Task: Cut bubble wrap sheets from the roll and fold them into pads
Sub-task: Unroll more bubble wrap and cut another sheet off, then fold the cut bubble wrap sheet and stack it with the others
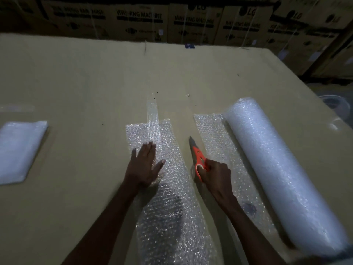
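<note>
orange scissors (199,163), clear bubble wrap (168,207) (dotted), tan cardboard (76,83)

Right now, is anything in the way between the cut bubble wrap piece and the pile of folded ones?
Nothing visible is. The cut sheet lies flat under the left hand, and only bare cardboard tabletop lies between it and the folded pad far left. The scissors, held by the right hand, are on the other side.

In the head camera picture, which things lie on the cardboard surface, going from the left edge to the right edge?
Folded pad → left hand pressing flat on the cut sheet → orange scissors gripped by the right hand → bubble wrap roll.
</note>
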